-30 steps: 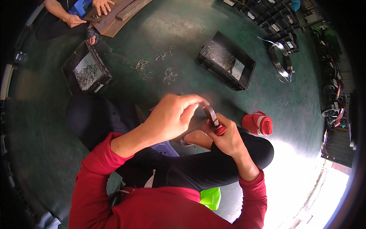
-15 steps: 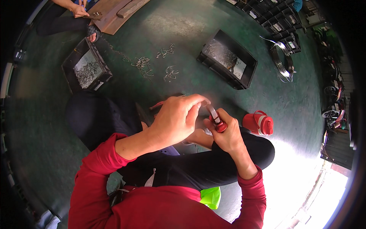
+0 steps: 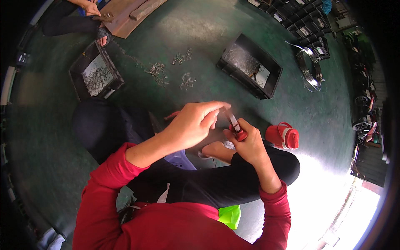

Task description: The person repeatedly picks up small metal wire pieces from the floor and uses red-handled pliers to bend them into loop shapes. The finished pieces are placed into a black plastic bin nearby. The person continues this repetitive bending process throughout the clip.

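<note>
My right hand [image 3: 251,146] is wrapped round the red handles of a pair of pliers [image 3: 232,119], whose metal jaws point up and away from me. Bent over in front of it, my left hand [image 3: 192,124] has its index fingertip at the jaws' tip and the other fingers curled. Whatever is between those fingers is too small and blurred to make out. Beyond my hands, bent wire hooks lie on the green floor in loose piles: a larger pile [image 3: 157,73] and two smaller ones, one farther back [image 3: 182,56] and one nearer [image 3: 187,81].
A black crate of wire pieces [image 3: 76,83] stands at left, another black crate [image 3: 241,81] at right. A wire coil [image 3: 305,68] lies beyond, near stacked crates [image 3: 306,27]. A red jug [image 3: 276,136] stands by my right knee. Another person's hand [image 3: 91,8] works at far left.
My left index finger has straightened a little at the jaws, and the thumb has drawn slightly back. The pliers have turned slightly in my right hand, which stays almost in place.
</note>
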The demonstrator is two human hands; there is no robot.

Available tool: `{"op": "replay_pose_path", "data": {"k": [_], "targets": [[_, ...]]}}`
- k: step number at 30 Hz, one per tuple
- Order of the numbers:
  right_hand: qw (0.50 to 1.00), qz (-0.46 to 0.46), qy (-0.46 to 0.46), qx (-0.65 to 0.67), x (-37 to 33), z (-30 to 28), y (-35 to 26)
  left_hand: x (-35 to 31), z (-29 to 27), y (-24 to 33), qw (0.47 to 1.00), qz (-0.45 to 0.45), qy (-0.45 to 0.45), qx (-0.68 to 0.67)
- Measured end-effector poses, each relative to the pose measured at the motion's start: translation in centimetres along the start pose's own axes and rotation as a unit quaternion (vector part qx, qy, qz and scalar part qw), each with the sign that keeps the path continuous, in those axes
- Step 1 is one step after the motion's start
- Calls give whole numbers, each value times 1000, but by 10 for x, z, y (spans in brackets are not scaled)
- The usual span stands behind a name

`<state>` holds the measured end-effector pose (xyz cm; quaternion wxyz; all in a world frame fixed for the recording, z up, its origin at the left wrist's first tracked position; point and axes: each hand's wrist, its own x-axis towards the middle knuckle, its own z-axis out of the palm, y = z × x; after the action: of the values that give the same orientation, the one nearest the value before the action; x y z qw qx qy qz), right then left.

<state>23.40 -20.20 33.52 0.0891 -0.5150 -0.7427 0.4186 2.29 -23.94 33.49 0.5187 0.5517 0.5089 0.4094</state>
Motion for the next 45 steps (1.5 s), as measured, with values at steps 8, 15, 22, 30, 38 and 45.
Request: {"op": "replay_pose_path", "data": {"k": [8, 15, 22, 30, 38, 45], "targets": [[991, 83, -55, -91, 4, -48, 15, 23, -2, 6, 999, -29, -22, -23], [961, 122, -39, -246, -8, -68, 37, 127, 14, -29, 995, -101, 6, 12], [945, 138, -52, -292, -8, -74, 50, 315, 3, -102, 965, 39, 29, 258], [957, 141, -68, -245, 12, -79, 45, 255, -85, -297, 895, -200, 79, 392], [949, 166, -97, -250, 33, -75, 39, 232, -65, -351, 888, -134, 89, 431], [953, 149, -85, -251, 27, -71, 36, 225, -72, -338, 899, -70, 100, 420]]}}
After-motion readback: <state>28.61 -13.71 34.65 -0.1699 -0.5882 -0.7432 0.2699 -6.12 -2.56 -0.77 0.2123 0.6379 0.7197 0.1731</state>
